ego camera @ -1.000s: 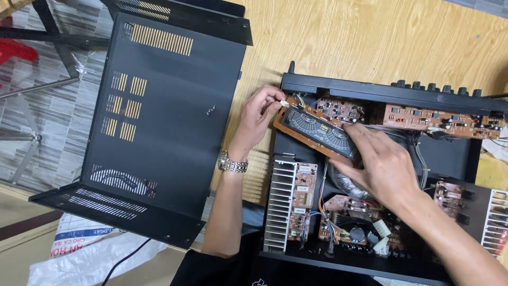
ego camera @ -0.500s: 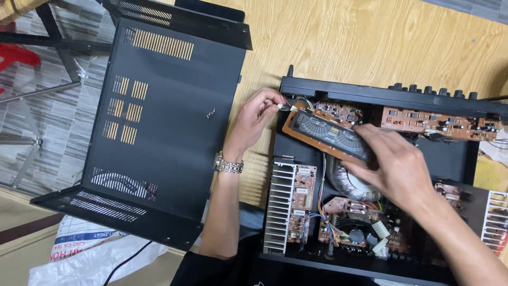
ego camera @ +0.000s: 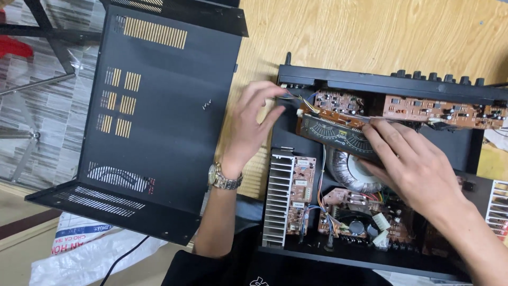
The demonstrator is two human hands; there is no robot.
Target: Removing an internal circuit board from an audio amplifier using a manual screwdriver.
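An open black metal amplifier chassis [ego camera: 370,85] lies on the pale wooden bench [ego camera: 370,32], its row of knobs along the far edge. Inside it, from left to right along the near part, sit a ribbed silver heat sink [ego camera: 279,198], a small brown upright circuit board [ego camera: 302,193], a grey ring-shaped transformer [ego camera: 352,172] and a brown board crowded with white connectors and coloured wires [ego camera: 360,217]. Along the far wall runs a long brown circuit board [ego camera: 439,111] studded with small parts.

Tilted up out of the chassis is the task's thing, a dark rectangular dial panel with curved pale scales on a brown backing [ego camera: 338,135]; it lies across the middle of the case, above the transformer.

The right hand [ego camera: 418,169] lies flat over the panel's right end, fingers spread and pressing on its face, so the grip is a loose hold on the panel rather than a pinch. The left hand [ego camera: 254,124], with a metal wristwatch [ego camera: 225,179] at the wrist, reaches to the panel's left end, fingertips closed narrowly on a bundle of thin coloured wires [ego camera: 296,100] by the chassis's far left corner.

To the left, the removed black sheet-metal cover with slotted vents [ego camera: 159,116] lies upside down, and two small screws [ego camera: 206,105] lie on it. A white plastic bag [ego camera: 90,254] lies near left.
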